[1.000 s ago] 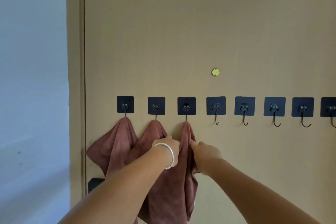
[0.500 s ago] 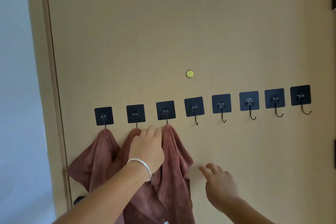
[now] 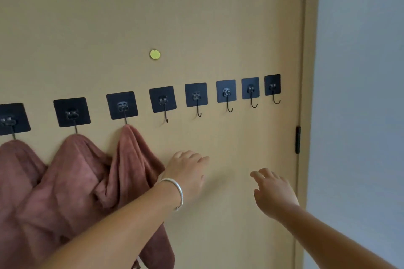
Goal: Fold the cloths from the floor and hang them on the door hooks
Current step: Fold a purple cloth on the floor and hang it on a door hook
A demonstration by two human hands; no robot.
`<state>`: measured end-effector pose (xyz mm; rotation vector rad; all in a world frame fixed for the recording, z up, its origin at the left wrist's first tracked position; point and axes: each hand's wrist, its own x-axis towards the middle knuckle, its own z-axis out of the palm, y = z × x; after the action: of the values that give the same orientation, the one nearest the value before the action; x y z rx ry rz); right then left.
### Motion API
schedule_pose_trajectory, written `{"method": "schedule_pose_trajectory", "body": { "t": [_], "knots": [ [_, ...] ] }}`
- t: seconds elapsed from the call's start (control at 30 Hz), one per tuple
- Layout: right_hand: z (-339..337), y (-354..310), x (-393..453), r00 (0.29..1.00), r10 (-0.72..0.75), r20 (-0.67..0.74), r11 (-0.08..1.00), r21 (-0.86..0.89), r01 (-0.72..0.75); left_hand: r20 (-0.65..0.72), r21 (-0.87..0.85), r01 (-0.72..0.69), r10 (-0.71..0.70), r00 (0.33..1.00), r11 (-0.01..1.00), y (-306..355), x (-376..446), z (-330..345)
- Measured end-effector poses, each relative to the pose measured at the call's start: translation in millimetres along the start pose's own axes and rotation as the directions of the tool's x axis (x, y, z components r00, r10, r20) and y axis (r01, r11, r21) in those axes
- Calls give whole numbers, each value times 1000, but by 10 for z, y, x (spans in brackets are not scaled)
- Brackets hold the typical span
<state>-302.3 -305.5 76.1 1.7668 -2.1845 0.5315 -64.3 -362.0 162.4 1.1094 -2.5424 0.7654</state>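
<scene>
Both arms stretched fwd. Left hand [image 3: 188, 172], bracelet on wrist, fingers relaxed, holds nothing. Right hand [image 3: 273, 192] fingers spread loose, also holds nothing.

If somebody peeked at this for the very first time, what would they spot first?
Probably the row of black hooks running across the tan door, with three reddish-brown cloths dangling from the leftmost three. Next, the two bare hands below the row: the left hand, with a silver bangle, beside the cloths, and the right hand, both holding nothing.
</scene>
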Motion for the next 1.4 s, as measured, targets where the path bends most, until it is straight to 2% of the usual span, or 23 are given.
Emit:
{"method": "schedule_pose_trajectory", "body": {
  "t": [0.3, 0.5, 0.6, 0.77, 0.83, 0.93, 1.17, 1.4],
  "knots": [
    [-427, 641, -554, 953, 304, -22, 933, -194, -302, -176, -216, -323, 289, 941, 921, 549, 527, 256],
    [-806, 733, -1332, 859, 504, -87, 808, -303, -505, -254, -315, -486, 421, 871, 815, 955, 598, 212],
    [-1069, 728, -1906, 796, 596, -105, 712, -389, -584, -289, -371, -556, 477, 830, 743, 1344, 575, 75],
    [-1650, 628, -2954, 618, 763, -192, 466, -498, -731, -412, -427, -728, 601, 685, 537, 2179, 262, -321],
    [-1817, 561, -3266, 570, 791, -223, 403, -510, -760, -446, -423, -768, 626, 639, 481, 2430, 118, -478],
    [-2199, 405, -3918, 466, 834, -295, 273, -513, -814, -516, -416, -843, 675, 528, 342, 2934, -219, -913],
    [-2875, 34, -5518, 180, 874, -451, -27, -416, -909, -609, -345, -935, 738, 290, 83, 3934, -1281, -1985],
    [-3253, -403, -7137, -123, 844, -521, -338, -340, -878, -631, -307, -945, 767, 115, -111, 4821, -2522, -2770]
  ]
}}
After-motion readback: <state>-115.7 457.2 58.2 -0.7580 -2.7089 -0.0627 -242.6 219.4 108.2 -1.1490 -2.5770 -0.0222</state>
